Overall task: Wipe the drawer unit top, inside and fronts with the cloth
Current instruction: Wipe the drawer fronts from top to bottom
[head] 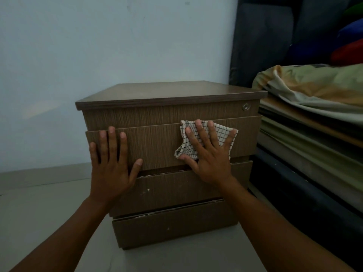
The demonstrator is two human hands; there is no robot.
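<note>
The right hand [208,154] pressed the cloth [223,132] with flat fingers against the drawer unit [167,146]; the left hand [110,165] lay open, flat beside it. Bedding [314,89] was heaped right of both.

Bedroom: bedding [314,89] beside drawer unit [167,187]

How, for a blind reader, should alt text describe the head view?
A right hand presses a checked cloth against a drawer front of a wooden drawer unit, while the left hand lies flat on the same front.
</note>
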